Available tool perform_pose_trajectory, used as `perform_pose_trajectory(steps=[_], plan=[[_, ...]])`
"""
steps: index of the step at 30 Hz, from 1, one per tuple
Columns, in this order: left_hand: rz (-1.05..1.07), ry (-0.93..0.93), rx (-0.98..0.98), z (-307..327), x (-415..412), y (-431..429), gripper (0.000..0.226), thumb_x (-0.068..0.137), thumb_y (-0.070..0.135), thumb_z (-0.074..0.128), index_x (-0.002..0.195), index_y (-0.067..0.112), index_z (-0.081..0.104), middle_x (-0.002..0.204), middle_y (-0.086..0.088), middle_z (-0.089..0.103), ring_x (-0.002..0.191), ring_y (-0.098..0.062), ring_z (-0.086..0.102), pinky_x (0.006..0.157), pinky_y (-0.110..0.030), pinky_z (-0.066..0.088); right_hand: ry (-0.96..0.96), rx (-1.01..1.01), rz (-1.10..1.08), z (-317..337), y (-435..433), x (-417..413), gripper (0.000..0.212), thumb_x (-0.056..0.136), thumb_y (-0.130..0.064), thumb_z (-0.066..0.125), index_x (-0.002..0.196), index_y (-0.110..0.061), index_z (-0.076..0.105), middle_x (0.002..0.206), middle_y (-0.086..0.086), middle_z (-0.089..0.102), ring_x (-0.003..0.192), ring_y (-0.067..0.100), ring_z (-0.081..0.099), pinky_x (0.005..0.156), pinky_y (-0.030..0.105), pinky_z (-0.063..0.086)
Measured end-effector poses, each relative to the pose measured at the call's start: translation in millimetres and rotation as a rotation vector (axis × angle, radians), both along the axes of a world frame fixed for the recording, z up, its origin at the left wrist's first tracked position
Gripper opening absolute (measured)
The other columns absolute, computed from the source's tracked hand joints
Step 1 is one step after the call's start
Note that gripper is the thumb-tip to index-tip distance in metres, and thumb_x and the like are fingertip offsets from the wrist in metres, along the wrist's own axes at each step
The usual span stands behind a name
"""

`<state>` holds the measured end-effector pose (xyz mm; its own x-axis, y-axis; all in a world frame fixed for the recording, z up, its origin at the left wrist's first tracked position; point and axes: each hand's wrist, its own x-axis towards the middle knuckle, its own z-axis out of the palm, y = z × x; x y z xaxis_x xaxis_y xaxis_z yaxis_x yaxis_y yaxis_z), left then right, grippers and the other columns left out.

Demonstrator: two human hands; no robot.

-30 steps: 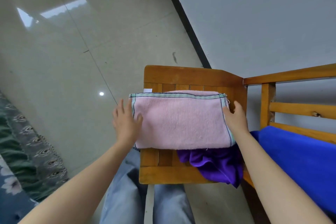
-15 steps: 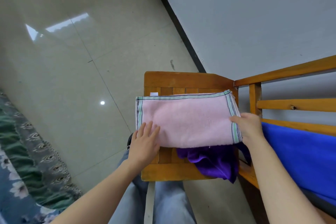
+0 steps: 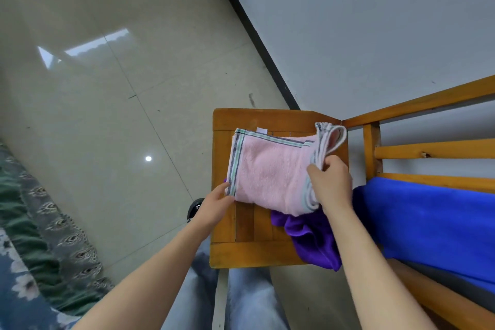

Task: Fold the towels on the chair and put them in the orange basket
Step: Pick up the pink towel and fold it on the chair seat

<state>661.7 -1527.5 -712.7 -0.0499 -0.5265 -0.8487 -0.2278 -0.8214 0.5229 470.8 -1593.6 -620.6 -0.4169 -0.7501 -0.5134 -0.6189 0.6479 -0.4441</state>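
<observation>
One pink towel (image 3: 270, 171), right hand (image 3: 330, 182) gripping its raised end, left hand (image 3: 214, 205) pinching corner, tips hidden, purple towel (image 3: 313, 238) half-covered

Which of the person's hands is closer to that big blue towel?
Right. The right hand grips the pink towel just beside the blue towel; the left hand is at the pink towel's far end.

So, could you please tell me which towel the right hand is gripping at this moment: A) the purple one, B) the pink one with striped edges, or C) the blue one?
B: the right hand curls round the raised striped edge of the pink towel, while the purple towel and blue towel lie ungripped.
</observation>
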Motion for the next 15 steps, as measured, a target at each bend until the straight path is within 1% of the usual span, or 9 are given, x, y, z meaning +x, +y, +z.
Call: perform_pose_trajectory(steps=[3, 4, 6, 8, 9, 11, 12, 14, 15], plan=[[0.124, 0.051, 0.109, -8, 5, -2, 0.043, 0.097, 0.022, 0.044, 0.139, 0.018, 0.039, 0.145, -0.005, 0.041, 0.133, -0.023, 0.037, 0.107, -0.039, 0.032, -0.142, 0.015, 0.010, -9, -7, 33, 0.009, 0.086, -0.011, 0.055, 0.079, -0.010, 0.050, 0.073, -0.001, 0.055, 0.063, 0.013, 0.054, 0.051, 0.024, 0.040], [0.151, 0.057, 0.134, -10, 6, -2, 0.040, 0.097, 0.023, 0.044, 0.137, 0.018, 0.042, 0.142, -0.006, 0.043, 0.131, -0.023, 0.039, 0.105, -0.039, 0.034, -0.176, 0.024, 0.037, -14, -8, 43, 0.015, 0.086, -0.011, 0.055, 0.074, -0.013, 0.047, 0.070, -0.001, 0.054, 0.063, 0.015, 0.054, 0.051, 0.024, 0.041], [0.230, 0.074, 0.170, -13, 8, -2, 0.034, 0.097, 0.022, 0.044, 0.131, 0.017, 0.049, 0.135, -0.007, 0.050, 0.125, -0.023, 0.046, 0.100, -0.039, 0.037, -0.243, 0.074, 0.092, -25, -7, 60, 0.026, 0.086, -0.012, 0.055, 0.067, -0.019, 0.040, 0.065, -0.003, 0.050, 0.059, 0.012, 0.050, 0.049, 0.021, 0.036], [0.305, 0.091, 0.192, -14, 9, -1, 0.029, 0.097, 0.021, 0.045, 0.124, 0.016, 0.053, 0.128, -0.008, 0.056, 0.118, -0.024, 0.052, 0.096, -0.039, 0.041, -0.286, 0.148, 0.124, -40, -5, 71, 0.027, 0.087, -0.015, 0.056, 0.067, -0.021, 0.039, 0.065, -0.003, 0.048, 0.060, 0.012, 0.048, 0.052, 0.021, 0.036], [0.328, 0.103, 0.196, -14, 10, -1, 0.028, 0.097, 0.021, 0.044, 0.122, 0.016, 0.054, 0.124, -0.009, 0.058, 0.115, -0.024, 0.053, 0.094, -0.038, 0.043, -0.310, 0.181, 0.133, -48, -3, 74, 0.025, 0.087, -0.018, 0.056, 0.068, -0.021, 0.040, 0.068, -0.002, 0.050, 0.064, 0.014, 0.051, 0.056, 0.024, 0.040], [0.365, 0.133, 0.190, -12, 11, 0, 0.024, 0.097, 0.023, 0.044, 0.116, 0.016, 0.056, 0.119, -0.008, 0.060, 0.113, -0.024, 0.055, 0.092, -0.037, 0.044, -0.385, 0.241, 0.142, -60, -2, 75, 0.015, 0.091, -0.022, 0.054, 0.078, -0.020, 0.048, 0.082, 0.001, 0.059, 0.078, 0.019, 0.058, 0.066, 0.029, 0.047], [0.386, 0.149, 0.182, -12, 11, 0, 0.022, 0.097, 0.024, 0.043, 0.113, 0.017, 0.056, 0.116, -0.007, 0.061, 0.112, -0.023, 0.055, 0.092, -0.036, 0.043, -0.428, 0.260, 0.145, -63, -1, 74, 0.008, 0.094, -0.023, 0.050, 0.088, -0.018, 0.053, 0.094, 0.004, 0.062, 0.086, 0.020, 0.060, 0.073, 0.030, 0.049], [0.390, 0.143, 0.162, -12, 13, 0, 0.021, 0.097, 0.028, 0.042, 0.109, 0.019, 0.056, 0.115, -0.005, 0.061, 0.112, -0.022, 0.055, 0.094, -0.036, 0.042, -0.412, 0.270, 0.224, -65, 2, 68, 0.022, 0.097, -0.022, 0.043, 0.113, -0.014, 0.057, 0.117, 0.005, 0.061, 0.105, 0.020, 0.058, 0.085, 0.027, 0.046], [0.363, 0.108, 0.146, -12, 13, 0, 0.023, 0.097, 0.030, 0.042, 0.113, 0.019, 0.055, 0.118, -0.005, 0.060, 0.113, -0.022, 0.054, 0.096, -0.037, 0.042, -0.345, 0.257, 0.303, -65, 5, 63, 0.028, 0.098, -0.021, 0.041, 0.121, -0.013, 0.056, 0.124, 0.003, 0.058, 0.113, 0.019, 0.053, 0.089, 0.024, 0.042]])
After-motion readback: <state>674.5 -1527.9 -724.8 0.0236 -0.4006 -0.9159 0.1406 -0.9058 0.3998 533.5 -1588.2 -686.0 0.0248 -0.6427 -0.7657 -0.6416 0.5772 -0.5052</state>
